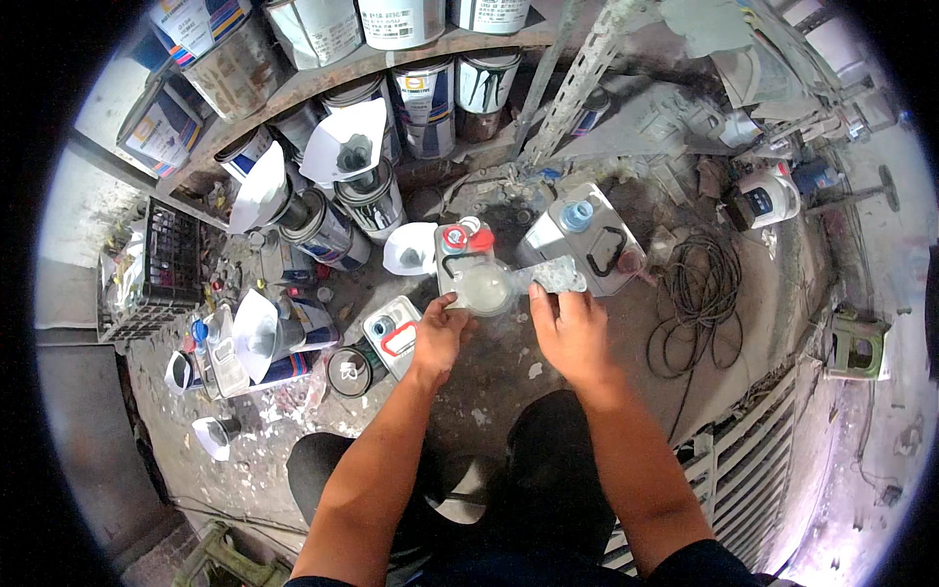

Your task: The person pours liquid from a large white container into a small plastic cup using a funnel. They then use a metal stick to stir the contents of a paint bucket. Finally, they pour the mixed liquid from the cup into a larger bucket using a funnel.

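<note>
My left hand (pixel 442 336) pinches the side of a clear round plastic cup (pixel 483 290) with something pale inside. In my right hand (pixel 572 336) is a flat grey-white translucent piece (pixel 558 275), its kind unclear, held by thumb and fingers. Its left end points at the cup's rim; whether they touch I cannot tell. Behind the cup stands a metal can with a red cap (pixel 479 239) and a black handle. A larger square metal can (pixel 606 220) with a blue cap is beyond my right hand. A small can with a red handle (pixel 399 339) stands beside my left wrist.
Paint tins (pixel 425 108) fill the shelves ahead. White paper funnels (pixel 347 142) sit on several tins at left. A black crate (pixel 161 264) stands far left. Coiled black cable (pixel 699 303) lies at right, near a slatted metal grille (pixel 748 455) and a green stool (pixel 859 347).
</note>
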`<action>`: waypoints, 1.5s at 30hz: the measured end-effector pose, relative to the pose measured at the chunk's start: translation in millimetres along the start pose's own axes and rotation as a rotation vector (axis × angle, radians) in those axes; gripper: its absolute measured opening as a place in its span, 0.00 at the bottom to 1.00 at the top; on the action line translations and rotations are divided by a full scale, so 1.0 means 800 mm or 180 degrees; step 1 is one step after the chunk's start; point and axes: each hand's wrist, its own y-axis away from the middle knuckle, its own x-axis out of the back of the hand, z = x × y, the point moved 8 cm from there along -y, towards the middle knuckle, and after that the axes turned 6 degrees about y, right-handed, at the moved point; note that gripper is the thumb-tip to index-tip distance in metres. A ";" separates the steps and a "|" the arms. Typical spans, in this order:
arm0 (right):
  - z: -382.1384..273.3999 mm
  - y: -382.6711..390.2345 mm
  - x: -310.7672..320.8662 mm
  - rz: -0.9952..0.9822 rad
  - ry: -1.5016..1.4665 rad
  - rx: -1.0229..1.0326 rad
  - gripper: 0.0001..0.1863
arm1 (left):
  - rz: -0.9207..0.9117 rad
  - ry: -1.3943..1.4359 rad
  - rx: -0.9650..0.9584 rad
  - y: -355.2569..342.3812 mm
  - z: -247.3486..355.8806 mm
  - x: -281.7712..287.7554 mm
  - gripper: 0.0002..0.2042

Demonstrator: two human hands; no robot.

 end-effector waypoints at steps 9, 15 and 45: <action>-0.012 0.005 0.013 0.0181 -0.0537 -0.0312 0.08 | 0.0016 0.0157 -0.0072 0.004 0.006 -0.005 0.22; -0.029 -0.014 0.033 0.0154 -0.0306 0.0057 0.09 | -0.0017 -0.0070 -0.0168 -0.001 0.005 -0.004 0.21; -0.009 -0.012 0.017 0.0018 -0.0255 -0.0146 0.08 | 0.0039 0.0200 -0.0107 -0.002 0.001 -0.002 0.20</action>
